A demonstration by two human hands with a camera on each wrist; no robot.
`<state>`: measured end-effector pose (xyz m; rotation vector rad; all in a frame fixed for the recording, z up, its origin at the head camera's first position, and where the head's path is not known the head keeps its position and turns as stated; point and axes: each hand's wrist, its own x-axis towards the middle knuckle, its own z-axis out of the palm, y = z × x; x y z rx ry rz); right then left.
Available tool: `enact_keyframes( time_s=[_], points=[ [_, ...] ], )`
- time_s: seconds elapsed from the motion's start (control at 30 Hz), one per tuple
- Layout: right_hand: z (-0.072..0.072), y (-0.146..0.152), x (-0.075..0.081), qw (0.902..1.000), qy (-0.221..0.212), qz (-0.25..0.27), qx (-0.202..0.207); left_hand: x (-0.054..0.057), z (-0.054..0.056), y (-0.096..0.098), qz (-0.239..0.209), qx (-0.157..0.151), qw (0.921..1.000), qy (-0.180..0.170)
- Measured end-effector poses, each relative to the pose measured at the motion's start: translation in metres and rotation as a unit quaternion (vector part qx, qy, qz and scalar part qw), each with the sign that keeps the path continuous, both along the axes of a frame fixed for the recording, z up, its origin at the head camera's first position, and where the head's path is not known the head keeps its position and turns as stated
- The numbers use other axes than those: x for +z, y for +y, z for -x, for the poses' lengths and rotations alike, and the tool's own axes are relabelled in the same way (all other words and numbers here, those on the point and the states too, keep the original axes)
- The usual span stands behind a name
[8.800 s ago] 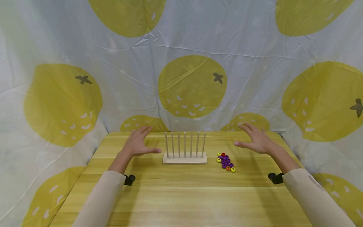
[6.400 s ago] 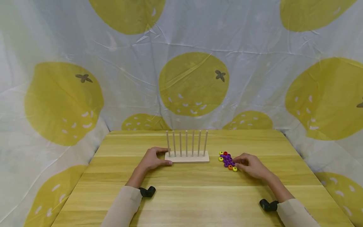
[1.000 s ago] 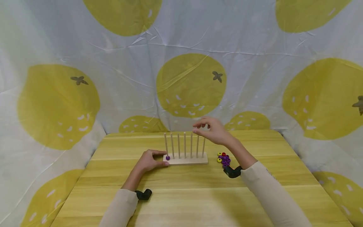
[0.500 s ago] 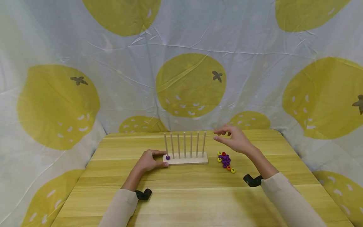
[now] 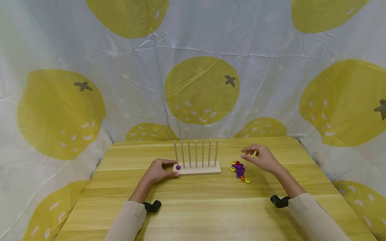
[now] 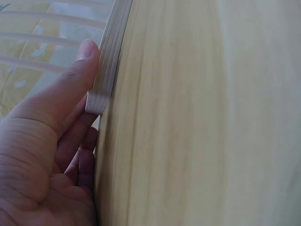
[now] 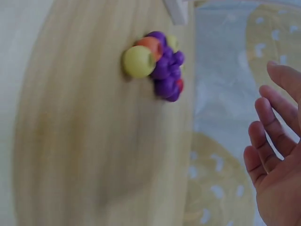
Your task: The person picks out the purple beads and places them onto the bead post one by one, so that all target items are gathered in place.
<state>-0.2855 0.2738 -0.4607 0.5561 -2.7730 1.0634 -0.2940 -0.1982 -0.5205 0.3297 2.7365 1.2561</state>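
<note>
Beige sleeves nearest, and the right one could brush the outlying yellow bead if that forearm dips too low across the table. An orange bead sits just behind it, touching or nearly so; round things like these would roll at one careless nudge. Now the left hand: thumb and fingers clamped on the left end of the wooden rack. Firm, I'd say, but all at one end, so a knock at the other might swivel it. One purple bead sits at the foot of the leftmost peg, close to those fingertips. Right of the rack, the purple cluster is packed tight: pinch sloppily there and the neighbours probably scatter. And here's the right hand, raised near the beads, thumb apart from loosely bent fingers, nothing between them! Behind the cluster, the red bead; a hard flick could send it toward the lemon-patterned cloth.
</note>
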Motion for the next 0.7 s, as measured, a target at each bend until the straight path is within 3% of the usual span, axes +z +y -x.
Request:
enact_keyframes(
  time_s=[0.33,0.7],
  points=[
    [-0.001,0.013,-0.038,0.9994,-0.03,0.014,-0.013,-0.002,0.001,-0.001,0.004,0.002,1.0,0.003],
    [-0.006,0.019,-0.058,0.996,-0.082,0.034,-0.007,-0.001,0.001,0.0,0.01,-0.001,0.9999,0.009]
  ],
)
